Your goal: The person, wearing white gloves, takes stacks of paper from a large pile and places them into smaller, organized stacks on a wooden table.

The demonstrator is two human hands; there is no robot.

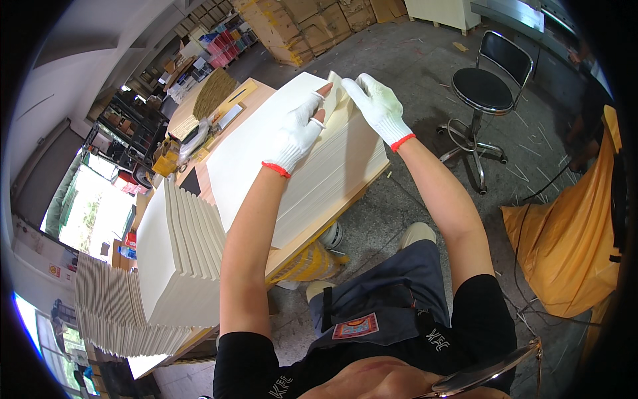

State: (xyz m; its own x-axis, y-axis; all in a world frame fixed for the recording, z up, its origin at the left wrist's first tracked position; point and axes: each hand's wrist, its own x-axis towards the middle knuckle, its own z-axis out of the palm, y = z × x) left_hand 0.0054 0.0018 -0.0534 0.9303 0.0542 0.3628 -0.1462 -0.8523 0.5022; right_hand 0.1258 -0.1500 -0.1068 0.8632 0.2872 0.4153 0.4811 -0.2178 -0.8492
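A tall stack of white paper sheets (266, 139) lies on the wooden table in front of me, its layered edges facing right. Across the top sheet rests my left hand (299, 133), in a white knit glove with bare fingertips; its fingers are apart and reach toward a bent-up bundle of sheets (336, 96) at the stack's far right edge. My right hand (377, 108), in a white glove with a red cuff, is closed at that bundle's right side. Its fingers partly hide the contact there.
More sheet stacks (189, 233) stand fanned at the near left. Tape and small items (169, 156) lie along the table's far left side. A black swivel chair (485, 90) is at the far right, an orange sack (565, 246) at the right. Cardboard boxes (292, 30) line the back.
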